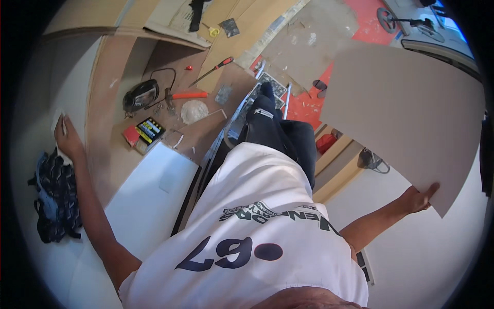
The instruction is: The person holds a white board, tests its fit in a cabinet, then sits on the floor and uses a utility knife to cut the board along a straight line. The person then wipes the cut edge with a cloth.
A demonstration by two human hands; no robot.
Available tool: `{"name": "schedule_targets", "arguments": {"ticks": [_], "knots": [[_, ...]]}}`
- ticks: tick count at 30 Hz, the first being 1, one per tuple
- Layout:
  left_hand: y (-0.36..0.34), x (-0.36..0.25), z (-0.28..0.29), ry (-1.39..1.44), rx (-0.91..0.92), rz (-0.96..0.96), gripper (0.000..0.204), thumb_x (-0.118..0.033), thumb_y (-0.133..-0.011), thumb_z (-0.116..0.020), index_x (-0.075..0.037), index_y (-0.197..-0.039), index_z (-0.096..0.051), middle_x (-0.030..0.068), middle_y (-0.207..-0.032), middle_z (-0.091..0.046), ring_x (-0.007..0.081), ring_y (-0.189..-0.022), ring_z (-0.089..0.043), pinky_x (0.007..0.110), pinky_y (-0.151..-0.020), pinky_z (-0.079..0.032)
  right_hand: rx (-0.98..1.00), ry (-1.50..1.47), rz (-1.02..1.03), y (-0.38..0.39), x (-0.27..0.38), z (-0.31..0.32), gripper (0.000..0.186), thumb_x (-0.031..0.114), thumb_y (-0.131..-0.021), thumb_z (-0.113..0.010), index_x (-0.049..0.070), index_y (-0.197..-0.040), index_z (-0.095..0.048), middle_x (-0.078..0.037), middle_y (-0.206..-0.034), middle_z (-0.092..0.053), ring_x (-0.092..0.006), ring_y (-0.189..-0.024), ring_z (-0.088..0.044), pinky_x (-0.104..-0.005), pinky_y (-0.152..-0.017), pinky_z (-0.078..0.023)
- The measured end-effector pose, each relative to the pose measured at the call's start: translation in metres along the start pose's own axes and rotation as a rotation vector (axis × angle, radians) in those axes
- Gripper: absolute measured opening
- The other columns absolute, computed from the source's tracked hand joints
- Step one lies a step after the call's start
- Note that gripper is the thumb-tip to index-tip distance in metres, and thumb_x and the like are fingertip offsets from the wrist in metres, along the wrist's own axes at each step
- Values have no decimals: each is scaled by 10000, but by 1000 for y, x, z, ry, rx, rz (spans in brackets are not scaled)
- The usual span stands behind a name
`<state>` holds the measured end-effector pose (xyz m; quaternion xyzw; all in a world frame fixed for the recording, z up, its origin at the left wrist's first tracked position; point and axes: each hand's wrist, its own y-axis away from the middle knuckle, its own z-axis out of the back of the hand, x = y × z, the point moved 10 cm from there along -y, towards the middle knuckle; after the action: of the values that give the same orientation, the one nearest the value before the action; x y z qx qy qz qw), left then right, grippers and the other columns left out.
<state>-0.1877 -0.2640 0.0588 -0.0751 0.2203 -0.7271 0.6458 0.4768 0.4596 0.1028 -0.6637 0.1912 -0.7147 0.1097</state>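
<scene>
My right hand point(421, 199) grips the lower corner of a large, flat, grey-beige board point(404, 118), with the thumb lying over its face. The board stretches up and away on the right side. My left hand point(68, 138) is raised at the far left beside a pale cabinet panel. Its fingers are closed around something white and cloth-like point(65, 157), which shows below the palm; its exact kind is unclear. Near that wrist hangs a dark patterned bag or garment point(54, 198).
A brown shelf holds a hammer point(188, 95), a screwdriver point(213, 70), a black lamp-like device point(141, 95), a black-and-yellow box point(149, 131) and a clear bag point(194, 111). Yellow scissors point(212, 31) lie higher up. My feet are on a ladder-like step point(271, 85) above the red floor point(303, 110).
</scene>
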Motion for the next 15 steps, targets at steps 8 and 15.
{"name": "schedule_targets", "arguments": {"ticks": [8, 15], "knots": [[-8, 23, 2, -20, 4, 33, 383, -284, -952, -626, 17, -1187, -653, 159, -1192, -663, 259, -1099, -623, 339, -974, -455, 13, -113, -121, 13, -111, -24, 400, 182, -948, -601, -32, -1277, -528, -111, -1240, -570, -213, -1085, -569, -371, -916, -504], [-13, 53, 7, 10, 74, -82, 397, -318, -968, -599, 17, -1171, -658, 166, -1210, -646, 261, -1112, -604, 334, -971, -455, -46, -285, -451, 5, -266, -43, 390, 168, -955, -592, -56, -1264, -509, -134, -1181, -591, -251, -1075, -583, -402, -979, -479]]}}
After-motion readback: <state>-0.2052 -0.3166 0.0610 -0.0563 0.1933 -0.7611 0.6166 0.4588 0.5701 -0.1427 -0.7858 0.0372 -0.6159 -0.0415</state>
